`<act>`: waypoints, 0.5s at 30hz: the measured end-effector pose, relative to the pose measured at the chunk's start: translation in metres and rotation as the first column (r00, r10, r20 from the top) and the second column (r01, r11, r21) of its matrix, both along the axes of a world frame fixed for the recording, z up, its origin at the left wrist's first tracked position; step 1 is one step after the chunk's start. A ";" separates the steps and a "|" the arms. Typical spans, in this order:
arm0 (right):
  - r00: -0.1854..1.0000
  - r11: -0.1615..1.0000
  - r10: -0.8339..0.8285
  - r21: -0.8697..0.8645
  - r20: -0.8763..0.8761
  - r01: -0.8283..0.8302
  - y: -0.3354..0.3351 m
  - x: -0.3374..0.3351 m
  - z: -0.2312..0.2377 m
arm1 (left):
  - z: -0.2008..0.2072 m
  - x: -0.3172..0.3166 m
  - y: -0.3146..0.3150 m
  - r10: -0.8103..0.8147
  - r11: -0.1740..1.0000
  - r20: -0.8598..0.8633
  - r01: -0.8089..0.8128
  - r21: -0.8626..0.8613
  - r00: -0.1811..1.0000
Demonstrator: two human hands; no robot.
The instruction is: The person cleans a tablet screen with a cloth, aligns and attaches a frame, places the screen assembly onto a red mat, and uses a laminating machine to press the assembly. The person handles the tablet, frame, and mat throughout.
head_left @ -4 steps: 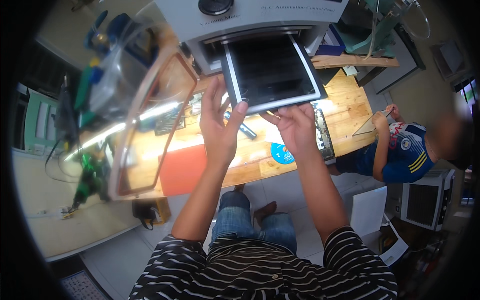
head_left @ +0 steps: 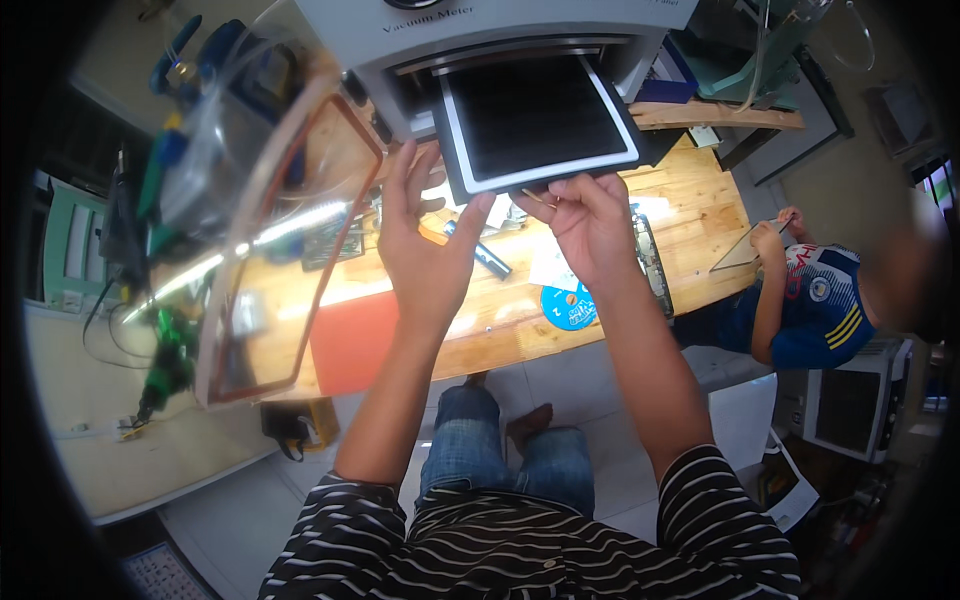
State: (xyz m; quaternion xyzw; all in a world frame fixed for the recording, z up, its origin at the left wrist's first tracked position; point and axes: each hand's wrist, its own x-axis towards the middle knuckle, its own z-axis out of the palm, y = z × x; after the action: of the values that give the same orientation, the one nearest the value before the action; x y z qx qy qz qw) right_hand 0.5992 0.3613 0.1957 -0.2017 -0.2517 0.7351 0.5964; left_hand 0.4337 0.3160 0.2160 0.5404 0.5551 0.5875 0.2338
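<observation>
A tablet-like glass panel (head_left: 535, 120), black with a white border, lies on a dark flat tray (head_left: 450, 150). The tray's far end sits inside the opening of a white machine (head_left: 365, 30). My right hand (head_left: 597, 232) pinches the tray's front edge, thumb on top and the other fingers curled below. Close to the tray's front left corner, my left hand (head_left: 425, 250) is open, with fingers spread and pointing up. Its thumb tip is at the corner; whether it touches cannot be made out.
The machine's door frame (head_left: 330, 270), edged in red, hangs open on the left. On the wooden bench (head_left: 700, 205) are an orange-red mat (head_left: 355, 340), a blue disc (head_left: 570, 308), a blue cylinder (head_left: 492, 260) and an opened device (head_left: 650, 265). Another person (head_left: 815, 300) holds a thin panel at right.
The tray and glass sit slightly farther into the machine's opening. My left thumb has come off the glass, and that hand has shifted left with its fingers spreading.
</observation>
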 end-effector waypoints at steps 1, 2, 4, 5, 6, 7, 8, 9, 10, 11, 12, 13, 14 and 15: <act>0.999 0.999 0.039 -0.001 0.001 -0.039 0.013 0.000 0.003 | -0.002 -0.003 0.007 0.037 0.998 -0.062 -0.035 0.045 0.997; 0.998 0.997 0.052 -0.061 0.043 -0.049 0.020 0.000 0.006 | -0.002 -0.005 0.014 0.072 0.994 -0.114 -0.062 0.093 0.991; 0.968 0.996 0.079 -0.058 0.237 -0.067 0.029 0.006 0.013 | -0.004 -0.010 0.027 0.140 0.976 -0.268 -0.088 0.197 0.953; 0.924 0.996 0.078 -0.072 0.375 -0.055 0.029 0.011 0.015 | -0.004 -0.012 0.033 0.145 0.974 -0.283 -0.088 0.207 0.948; 0.881 0.997 0.075 -0.015 0.468 -0.077 0.028 0.015 0.016 | -0.004 -0.014 0.037 0.149 0.965 -0.306 -0.071 0.251 0.940; 0.770 0.998 -0.054 0.019 0.636 0.054 0.024 0.020 0.016 | -0.004 -0.015 0.041 0.165 0.960 -0.324 -0.076 0.270 0.931; 0.652 0.981 -0.193 0.142 0.733 0.130 0.023 0.027 0.016 | -0.004 -0.016 0.046 0.163 0.956 -0.340 -0.063 0.287 0.926; 0.527 0.941 -0.337 0.291 0.780 0.171 0.022 0.032 0.015 | -0.004 -0.017 0.047 0.163 0.954 -0.355 -0.055 0.296 0.920; 0.485 0.861 -0.506 0.386 0.713 0.331 0.023 0.033 0.011 | -0.005 -0.017 0.048 0.164 0.952 -0.369 -0.048 0.304 0.915; 0.447 0.789 -0.614 0.500 0.651 0.356 0.025 0.039 0.009 | -0.006 -0.018 0.048 0.162 0.960 -0.356 -0.063 0.274 0.920; 0.360 0.740 -0.667 0.525 0.652 0.420 0.027 0.043 0.006 | -0.006 -0.019 0.048 0.146 0.957 -0.352 -0.042 0.287 0.924; 0.347 0.698 -0.716 0.620 0.605 0.359 0.032 0.046 0.003 | -0.007 -0.021 0.048 0.131 0.958 -0.354 -0.025 0.287 0.926; 0.305 0.678 -0.735 0.659 0.605 0.327 0.039 0.048 0.001 | -0.008 -0.022 0.048 0.115 0.958 -0.357 -0.008 0.286 0.927; 0.262 0.646 -0.763 0.705 0.591 0.291 0.045 0.049 0.000 | -0.008 -0.024 0.050 0.077 0.950 -0.346 0.037 0.311 0.935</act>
State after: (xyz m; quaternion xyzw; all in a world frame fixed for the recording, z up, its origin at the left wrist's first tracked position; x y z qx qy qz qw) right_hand 0.6485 0.4067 0.1954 -0.4652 -0.5920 0.1901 0.6301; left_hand 0.4097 0.3655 0.2079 0.6616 0.4934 0.5635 0.0356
